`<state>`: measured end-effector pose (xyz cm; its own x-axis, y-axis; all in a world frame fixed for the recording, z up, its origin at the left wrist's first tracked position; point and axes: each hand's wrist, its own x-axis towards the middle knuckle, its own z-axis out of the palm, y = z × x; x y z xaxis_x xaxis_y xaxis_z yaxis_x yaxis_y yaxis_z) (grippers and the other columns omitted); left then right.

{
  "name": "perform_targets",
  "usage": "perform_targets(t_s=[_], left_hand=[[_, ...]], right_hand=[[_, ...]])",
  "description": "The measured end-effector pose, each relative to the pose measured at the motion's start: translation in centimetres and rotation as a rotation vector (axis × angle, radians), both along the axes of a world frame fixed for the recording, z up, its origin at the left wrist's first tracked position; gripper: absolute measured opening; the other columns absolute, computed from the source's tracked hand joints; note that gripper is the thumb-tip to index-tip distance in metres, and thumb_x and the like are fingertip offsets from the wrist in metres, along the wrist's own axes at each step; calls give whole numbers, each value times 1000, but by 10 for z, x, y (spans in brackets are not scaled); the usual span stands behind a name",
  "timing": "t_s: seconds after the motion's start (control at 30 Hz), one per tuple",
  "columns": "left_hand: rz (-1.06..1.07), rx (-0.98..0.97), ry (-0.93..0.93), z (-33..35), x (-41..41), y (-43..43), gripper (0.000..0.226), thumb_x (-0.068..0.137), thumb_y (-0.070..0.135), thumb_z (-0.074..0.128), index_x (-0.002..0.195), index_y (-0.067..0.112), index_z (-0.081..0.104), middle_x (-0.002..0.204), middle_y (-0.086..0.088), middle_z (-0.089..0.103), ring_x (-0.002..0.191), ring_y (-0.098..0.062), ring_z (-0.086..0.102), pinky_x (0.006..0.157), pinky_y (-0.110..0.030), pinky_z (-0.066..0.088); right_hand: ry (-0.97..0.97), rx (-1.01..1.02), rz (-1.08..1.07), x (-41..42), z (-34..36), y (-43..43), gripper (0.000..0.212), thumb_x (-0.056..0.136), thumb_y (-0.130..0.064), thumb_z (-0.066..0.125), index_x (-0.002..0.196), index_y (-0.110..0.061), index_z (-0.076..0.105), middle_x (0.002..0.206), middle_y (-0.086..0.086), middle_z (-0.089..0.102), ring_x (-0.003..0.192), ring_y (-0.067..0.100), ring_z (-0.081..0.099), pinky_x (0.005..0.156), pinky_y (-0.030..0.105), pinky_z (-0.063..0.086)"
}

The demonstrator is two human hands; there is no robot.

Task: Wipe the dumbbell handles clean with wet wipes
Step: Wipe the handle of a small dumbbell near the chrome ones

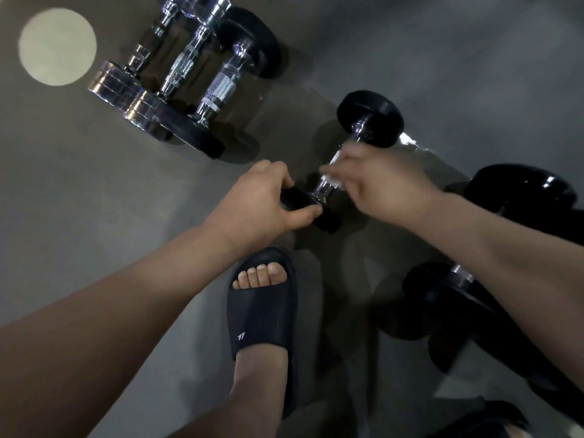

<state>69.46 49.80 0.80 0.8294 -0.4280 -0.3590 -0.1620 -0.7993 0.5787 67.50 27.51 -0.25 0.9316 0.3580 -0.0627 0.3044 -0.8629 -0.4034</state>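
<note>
A person crouches over one black-ended dumbbell on a smooth grey floor; the left hand reaches forward, fingers and thumb curled round the dumbbell's near round weight; the right hand, blurred, lies palm-down over the chrome handle, a pale scrap at its fingertips that may be a wipe; whether this hand is closed on the bar cannot be told. Both forearms are bare and stretched out. Well beyond the left hand three dumbbells lie side by side, two with shiny chrome ends, one with black discs and a knurled steel grip. A glossy black dumbbell sits just past the right forearm, and another dark dumbbell lies partly under it. One foot in a dark ribbed slide sandal stands below the left hand; a pale round disc lies far to that hand's left.
</note>
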Motion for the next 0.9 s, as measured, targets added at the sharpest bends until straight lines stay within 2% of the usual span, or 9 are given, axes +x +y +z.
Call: perform_targets(t_s=[0.1, 0.27, 0.33, 0.4, 0.5, 0.6, 0.67, 0.8, 0.9], left_hand=[[5, -5, 7, 0, -1, 1, 50, 70, 61, 78, 92, 21, 57, 93, 6, 51, 86, -10, 52, 68, -15, 36], [8, -7, 3, 1, -1, 0, 52, 69, 62, 77, 91, 19, 58, 93, 5, 52, 87, -12, 54, 74, -23, 43], [17, -22, 4, 1, -1, 0, 52, 69, 61, 78, 93, 19, 58, 97, 5, 52, 90, -13, 55, 78, -28, 49], [27, -44, 28, 2, -4, -1, 53, 70, 60, 79, 97, 18, 58, 104, 4, 53, 95, -13, 56, 82, -33, 53], [22, -25, 50, 5, -7, -6, 53, 72, 58, 79, 98, 18, 56, 99, 4, 58, 94, -15, 57, 80, -32, 51], [7, 1, 42, 9, -7, -10, 52, 73, 55, 80, 93, 17, 53, 89, 5, 56, 83, -13, 54, 68, -23, 43], [-32, 13, 23, 11, -6, -12, 50, 75, 54, 79, 90, 17, 50, 86, 7, 51, 78, -12, 49, 62, -14, 36], [-50, -7, 23, 10, -7, -14, 34, 83, 47, 71, 90, 19, 54, 88, 5, 51, 80, -12, 51, 63, -18, 34], [-57, -27, 24, 10, -9, -16, 29, 83, 43, 73, 89, 19, 56, 90, 4, 53, 80, -12, 53, 66, -20, 36]], right_hand=[[-48, 54, -168, 1, -7, -2, 31, 96, -29, 49, 114, -22, 73, 106, 3, 65, 85, 36, 67, 66, 44, 56], [-4, -4, 83, -15, -6, 5, 32, 92, -19, 53, 119, -21, 71, 106, 3, 66, 78, 35, 67, 55, 41, 54], [-55, -30, -26, -4, -4, -6, 33, 93, -22, 52, 121, -24, 70, 110, 3, 66, 80, 36, 67, 60, 39, 54], [-87, -72, -252, 7, -9, -15, 31, 97, -22, 54, 124, -22, 69, 117, 8, 63, 87, 40, 65, 69, 39, 51], [-77, -87, -401, 1, -17, -4, 31, 97, -19, 54, 124, -16, 68, 115, 12, 61, 87, 41, 64, 68, 40, 50], [-77, 38, -243, -18, -17, 6, 29, 93, -15, 57, 119, -14, 71, 110, 8, 64, 81, 39, 65, 60, 38, 52], [-77, -1, -197, -17, -13, -1, 29, 95, -20, 55, 120, -18, 70, 110, 4, 65, 78, 37, 66, 58, 37, 51], [-69, -206, -387, 0, -17, -11, 35, 99, -19, 53, 133, -15, 62, 123, 14, 57, 87, 43, 63, 66, 39, 43], [-38, -126, -452, -4, -17, -9, 38, 100, -13, 50, 137, -12, 57, 127, 18, 54, 99, 42, 60, 75, 37, 41]])
